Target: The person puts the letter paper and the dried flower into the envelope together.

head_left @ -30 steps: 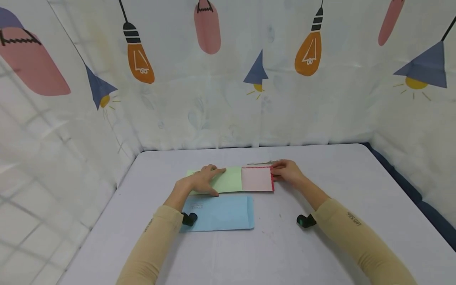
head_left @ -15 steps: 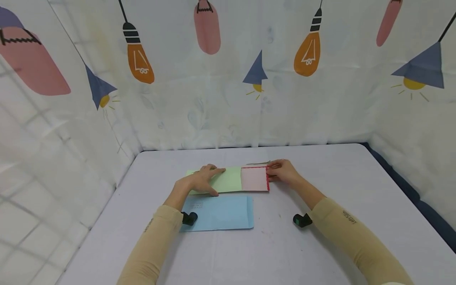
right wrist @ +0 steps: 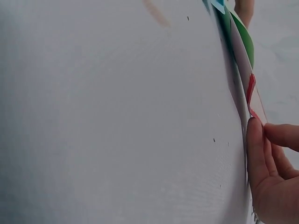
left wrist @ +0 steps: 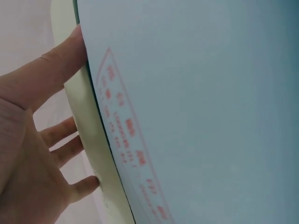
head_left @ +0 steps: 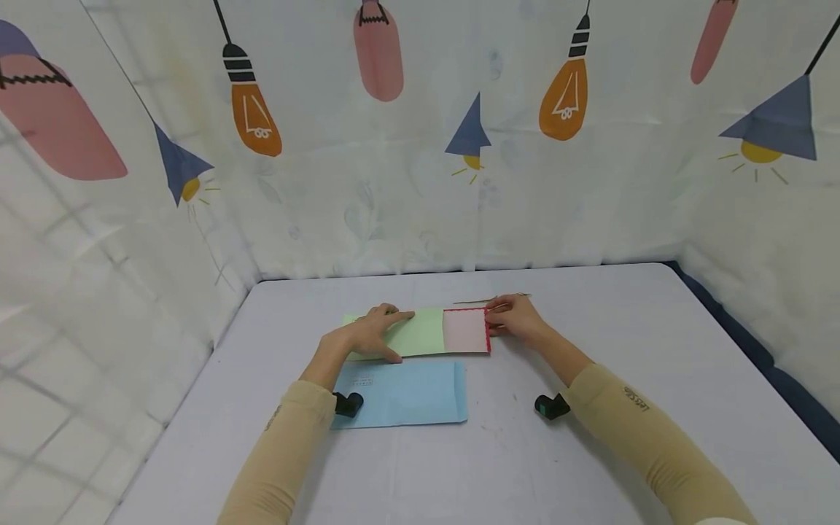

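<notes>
A pale green envelope (head_left: 423,332) lies across the table, with a pinkish-white card (head_left: 464,332) edged in red sticking out of its right end. My left hand (head_left: 374,332) rests on the envelope's left part, fingers spread. In the left wrist view its thumb and fingertips touch the green paper (left wrist: 88,114). At the card's right edge, my right hand (head_left: 516,319) pinches the red border between thumb and fingers; the right wrist view shows the red edge (right wrist: 251,91) just beyond the fingertips. The card's left part is hidden inside the envelope.
A light blue envelope (head_left: 407,394) with a small printed box lies just in front of the green one. Behind the right hand is a thin dry stem (head_left: 469,302). A patterned curtain (head_left: 420,204) hangs beyond the white table's (head_left: 590,467) far edge.
My right hand has moved left with the card, so less of the card shows outside the green envelope. The left hand and both envelopes have stayed in place.
</notes>
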A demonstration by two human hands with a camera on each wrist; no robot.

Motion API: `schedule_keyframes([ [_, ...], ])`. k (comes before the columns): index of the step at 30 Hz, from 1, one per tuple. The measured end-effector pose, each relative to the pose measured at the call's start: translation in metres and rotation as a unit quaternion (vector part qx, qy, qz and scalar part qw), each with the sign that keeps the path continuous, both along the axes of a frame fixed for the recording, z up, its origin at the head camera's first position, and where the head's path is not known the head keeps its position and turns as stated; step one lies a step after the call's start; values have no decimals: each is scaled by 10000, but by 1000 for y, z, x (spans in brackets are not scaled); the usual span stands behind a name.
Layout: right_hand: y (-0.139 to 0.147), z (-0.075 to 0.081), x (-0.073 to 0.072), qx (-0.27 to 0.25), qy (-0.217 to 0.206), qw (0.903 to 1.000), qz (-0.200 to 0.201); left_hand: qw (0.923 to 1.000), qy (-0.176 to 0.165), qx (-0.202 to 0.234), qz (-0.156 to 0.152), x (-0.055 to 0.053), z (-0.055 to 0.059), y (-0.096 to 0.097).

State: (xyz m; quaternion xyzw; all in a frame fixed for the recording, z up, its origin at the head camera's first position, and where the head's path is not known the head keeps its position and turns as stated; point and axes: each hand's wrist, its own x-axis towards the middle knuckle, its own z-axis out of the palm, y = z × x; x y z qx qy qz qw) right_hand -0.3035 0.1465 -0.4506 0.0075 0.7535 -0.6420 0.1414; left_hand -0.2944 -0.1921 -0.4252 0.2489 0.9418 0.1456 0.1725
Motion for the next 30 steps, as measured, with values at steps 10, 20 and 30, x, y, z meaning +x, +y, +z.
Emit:
schedule_keyframes([
  [10,-11,3,-1,0,-14,10000,-11,10000,24,8,-52,-2,1,0],
  [20,-23,-1,-1,161,-59,9998,85,10000,-39,30,34,-1,1,0],
  [30,-29,-3,0,169,2,9997,154,9999,-64,108,-4,0,-1,0],
])
